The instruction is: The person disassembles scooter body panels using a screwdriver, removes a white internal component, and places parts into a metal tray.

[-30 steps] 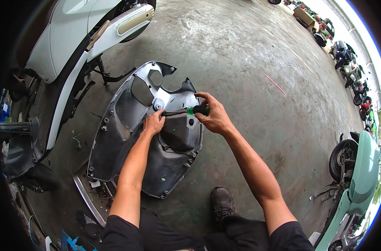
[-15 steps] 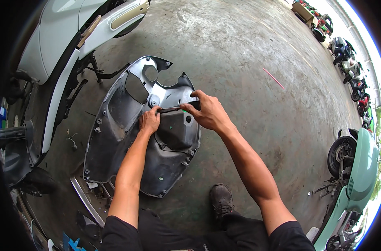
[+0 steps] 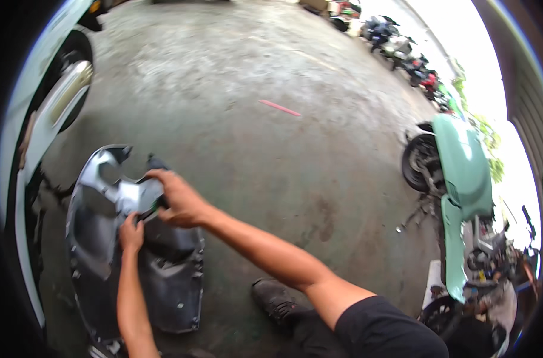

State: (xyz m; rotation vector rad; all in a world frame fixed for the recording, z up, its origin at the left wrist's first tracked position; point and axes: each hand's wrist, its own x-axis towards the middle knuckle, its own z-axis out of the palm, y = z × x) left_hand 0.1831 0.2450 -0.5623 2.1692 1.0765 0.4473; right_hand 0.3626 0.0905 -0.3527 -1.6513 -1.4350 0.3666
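Note:
A dark grey scooter fairing panel (image 3: 92, 256) lies at the left on the floor with its inner side up, showing cut-out openings and clips along its rim. My left hand (image 3: 131, 232) is at the middle of it, fingertips closed at the edge of the raised box-shaped part. Around the panel's upper right edge curls my right hand (image 3: 179, 200), thumb and fingers on either side of a dark portion. Blur and the hand itself hide the exact contact there.
Along the left stands a white scooter (image 3: 39, 128). A mint-green scooter (image 3: 462, 161) is at the right, with more motorbikes (image 3: 397, 51) lined up beyond. A pink strip (image 3: 280, 108) lies on the concrete floor (image 3: 319, 155). My shoe (image 3: 274, 298) is right of the panel.
The view has swung to the right, so panel and hands now appear farther left and lower. Both hands stay at about the same places on the panel.

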